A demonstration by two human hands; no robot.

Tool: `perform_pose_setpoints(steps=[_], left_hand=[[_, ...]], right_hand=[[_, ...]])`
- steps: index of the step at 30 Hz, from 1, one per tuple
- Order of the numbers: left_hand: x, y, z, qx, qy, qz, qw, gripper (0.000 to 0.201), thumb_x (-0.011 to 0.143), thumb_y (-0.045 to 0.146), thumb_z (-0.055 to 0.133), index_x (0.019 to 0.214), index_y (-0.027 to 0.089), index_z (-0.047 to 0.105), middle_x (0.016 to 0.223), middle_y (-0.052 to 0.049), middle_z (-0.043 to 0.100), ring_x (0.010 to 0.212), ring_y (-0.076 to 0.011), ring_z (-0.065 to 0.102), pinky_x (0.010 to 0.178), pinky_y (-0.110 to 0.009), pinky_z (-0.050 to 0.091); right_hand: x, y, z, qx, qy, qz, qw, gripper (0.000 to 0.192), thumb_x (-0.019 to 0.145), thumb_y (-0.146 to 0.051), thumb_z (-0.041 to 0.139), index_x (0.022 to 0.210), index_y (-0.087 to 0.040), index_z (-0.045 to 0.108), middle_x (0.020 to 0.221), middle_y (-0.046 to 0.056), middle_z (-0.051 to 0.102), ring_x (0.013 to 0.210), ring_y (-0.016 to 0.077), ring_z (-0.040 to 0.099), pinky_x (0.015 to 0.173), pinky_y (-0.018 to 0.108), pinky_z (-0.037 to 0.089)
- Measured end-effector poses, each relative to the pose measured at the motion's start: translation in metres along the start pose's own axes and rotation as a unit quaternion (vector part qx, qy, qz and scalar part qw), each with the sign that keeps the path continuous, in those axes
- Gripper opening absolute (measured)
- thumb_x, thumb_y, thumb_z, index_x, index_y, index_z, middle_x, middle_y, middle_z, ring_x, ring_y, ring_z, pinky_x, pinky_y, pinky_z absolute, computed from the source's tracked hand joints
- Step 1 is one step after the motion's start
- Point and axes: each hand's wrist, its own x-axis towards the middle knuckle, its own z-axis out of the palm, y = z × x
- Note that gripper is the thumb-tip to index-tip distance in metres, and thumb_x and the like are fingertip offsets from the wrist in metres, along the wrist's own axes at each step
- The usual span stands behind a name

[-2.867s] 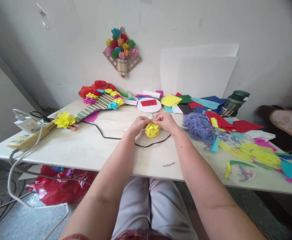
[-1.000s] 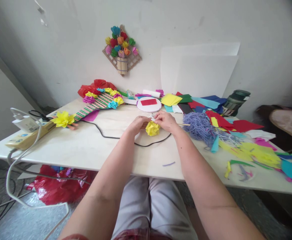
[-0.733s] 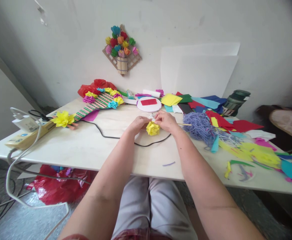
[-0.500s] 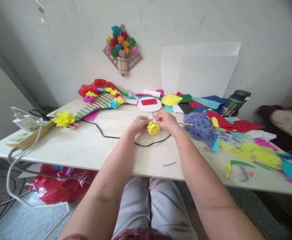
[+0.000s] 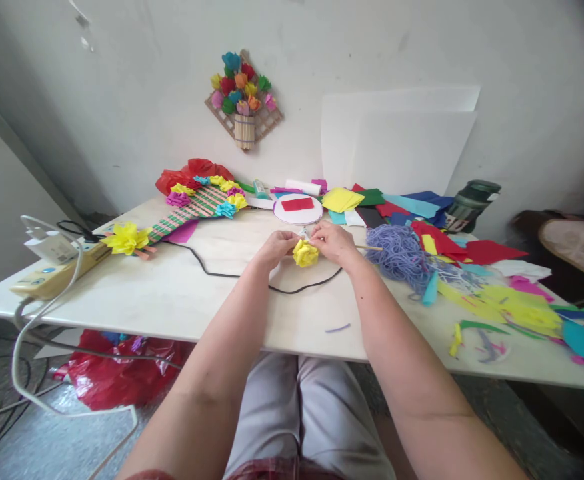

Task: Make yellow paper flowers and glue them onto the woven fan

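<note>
Left hand [image 5: 278,245] and right hand [image 5: 333,241], fingers pinched together on the yellow paper flower [image 5: 305,254] above the table [image 5: 182,300].

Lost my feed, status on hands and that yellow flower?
Left hand and right hand both pinching yellow paper flower above table. Black cord lies just below. Nothing blocking.

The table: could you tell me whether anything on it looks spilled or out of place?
Yes: cut paper scraps and tangled purple yarn lie strewn over the table's right side, and a black cable snakes beneath both hands.
</note>
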Motion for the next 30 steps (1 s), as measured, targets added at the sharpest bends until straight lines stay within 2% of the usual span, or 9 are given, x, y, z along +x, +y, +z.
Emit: perform_pose_setpoints(steps=[5, 9, 14, 20, 26, 30], left_hand=[[0.001, -0.001, -0.002, -0.022, -0.015, -0.009, 1.000, 0.024, 0.060, 0.029, 0.077, 0.067, 0.012, 0.063, 0.056, -0.001, 0.060, 0.050, -0.0087, 0.053, 0.056, -0.023, 0.044], [0.002, -0.003, -0.003, -0.036, -0.042, -0.024, 0.998, 0.027, 0.058, 0.031, 0.078, 0.068, 0.011, 0.063, 0.058, -0.002, 0.061, 0.051, -0.0098, 0.055, 0.055, -0.024, 0.045], [0.000, -0.002, -0.003, -0.040, -0.043, -0.036, 0.998, 0.028, 0.056, 0.030, 0.079, 0.067, 0.010, 0.063, 0.059, -0.003, 0.062, 0.053, -0.0107, 0.057, 0.056, -0.024, 0.045], [-0.002, 0.001, -0.002, -0.034, -0.034, -0.004, 0.999, 0.031, 0.052, 0.033, 0.082, 0.063, 0.011, 0.063, 0.055, -0.001, 0.060, 0.051, -0.0089, 0.054, 0.057, -0.023, 0.045], [0.001, 0.002, -0.001, -0.003, -0.014, 0.026, 1.000, 0.031, 0.055, 0.036, 0.081, 0.064, 0.011, 0.064, 0.057, -0.001, 0.060, 0.055, -0.0095, 0.055, 0.062, -0.026, 0.047], [0.002, 0.001, -0.001, 0.008, 0.005, 0.042, 0.999, 0.031, 0.057, 0.038, 0.079, 0.066, 0.012, 0.064, 0.059, -0.001, 0.060, 0.057, -0.0099, 0.055, 0.063, -0.026, 0.047]], right_hand=[[0.000, 0.000, 0.002, 0.009, 0.026, -0.004, 1.000, 0.010, 0.076, -0.023, 0.061, 0.071, -0.023, 0.069, 0.101, -0.003, 0.067, 0.079, 0.0141, 0.058, 0.062, 0.027, 0.036], [0.000, 0.001, 0.003, 0.017, 0.029, -0.005, 0.999, 0.010, 0.075, -0.021, 0.062, 0.067, -0.024, 0.068, 0.102, -0.004, 0.066, 0.079, 0.0135, 0.058, 0.061, 0.026, 0.035], [-0.001, -0.001, 0.001, 0.015, 0.026, -0.001, 1.000, 0.011, 0.074, -0.019, 0.061, 0.065, -0.023, 0.067, 0.104, -0.004, 0.065, 0.077, 0.0127, 0.057, 0.061, 0.026, 0.035], [0.000, 0.002, 0.003, 0.021, 0.030, -0.007, 0.999, 0.009, 0.073, -0.020, 0.062, 0.068, -0.022, 0.068, 0.106, -0.002, 0.064, 0.078, 0.0131, 0.057, 0.062, 0.026, 0.038], [0.002, 0.010, 0.000, 0.038, -0.010, -0.027, 0.999, 0.017, 0.080, -0.023, 0.056, 0.076, -0.022, 0.072, 0.100, 0.002, 0.066, 0.080, 0.0144, 0.059, 0.067, 0.026, 0.042], [0.002, 0.014, -0.001, 0.051, -0.012, -0.040, 0.998, 0.017, 0.079, -0.021, 0.057, 0.079, -0.022, 0.073, 0.100, 0.002, 0.066, 0.081, 0.0141, 0.059, 0.068, 0.026, 0.043]])
